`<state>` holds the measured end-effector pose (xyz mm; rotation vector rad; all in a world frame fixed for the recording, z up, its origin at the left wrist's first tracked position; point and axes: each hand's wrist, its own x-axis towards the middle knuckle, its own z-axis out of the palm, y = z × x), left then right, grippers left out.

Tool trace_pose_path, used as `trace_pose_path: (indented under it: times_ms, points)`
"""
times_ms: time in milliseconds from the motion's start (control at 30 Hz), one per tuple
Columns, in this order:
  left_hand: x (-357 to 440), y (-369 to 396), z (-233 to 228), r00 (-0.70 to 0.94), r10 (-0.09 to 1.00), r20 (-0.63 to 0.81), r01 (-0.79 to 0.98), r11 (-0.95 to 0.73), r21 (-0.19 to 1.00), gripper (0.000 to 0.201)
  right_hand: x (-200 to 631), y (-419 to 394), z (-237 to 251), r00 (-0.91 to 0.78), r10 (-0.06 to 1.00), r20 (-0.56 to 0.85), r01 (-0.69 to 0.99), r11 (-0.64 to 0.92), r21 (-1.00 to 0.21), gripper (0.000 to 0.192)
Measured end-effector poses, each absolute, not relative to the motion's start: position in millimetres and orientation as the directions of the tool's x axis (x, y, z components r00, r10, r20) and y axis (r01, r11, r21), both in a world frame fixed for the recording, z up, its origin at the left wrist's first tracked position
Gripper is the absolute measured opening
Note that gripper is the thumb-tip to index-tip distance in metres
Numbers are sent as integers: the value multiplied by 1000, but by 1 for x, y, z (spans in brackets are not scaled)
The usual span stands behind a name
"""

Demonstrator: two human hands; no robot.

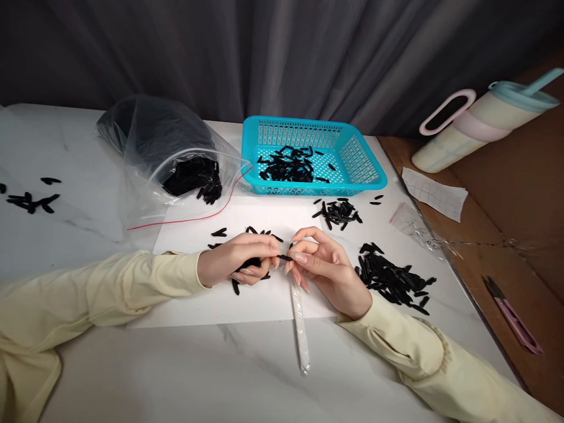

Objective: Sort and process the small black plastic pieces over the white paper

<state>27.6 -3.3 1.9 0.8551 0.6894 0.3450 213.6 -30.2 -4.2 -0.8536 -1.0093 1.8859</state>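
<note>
Head view: the left hand [238, 258] is curled shut over a bunch of black pieces [250, 263], most of them hidden inside the fist, so their count cannot be told. The right hand [326, 267] pinches one black piece [285, 257] at its fingertips [300, 257], right where the two hands meet. Below the right hand's fingers hangs a clear sleeve [299, 323], its upper end hidden behind them, its lower end lying on the worktop [176, 364] toward the person. What the sleeve holds is hard to make out.

Beyond the hands stands a blue basket [365, 158] with a heap of black pieces in it. Left of the basket lies a clear bag [145, 135], mouth open toward the hands, with more black pieces inside; its back part is dark and unclear. A loose pile [392, 279] lies just right of the right hand, a smaller pile [338, 211] between the hands and the basket, and a few pieces [30, 200] far to the left. Far right, a tumbler [480, 123] lies tilted, its straw cut off by the frame edge. Both sleeves run out of the frame.
</note>
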Motion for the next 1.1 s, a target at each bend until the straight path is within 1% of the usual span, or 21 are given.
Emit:
trace_pose_path:
  times_ms: [333,767,933,1100]
  points:
    - [27,-4,3,734,545,-406,-10,607,795,20,213,-31,-4,-436,881,-184,-335,-349,-875,20]
    - [27,-3,3,740,532,-411,-3,613,790,28,211,-29,-5,-438,882,-176,-338,-342,-877,20]
    - [27,-3,3,734,538,-414,-13,621,784,29,212,-29,-6,-441,885,-146,-354,-321,-879,18]
    - [28,-4,2,736,539,-410,-20,623,782,26,212,-31,-7,-422,896,-138,-353,-302,-885,23]
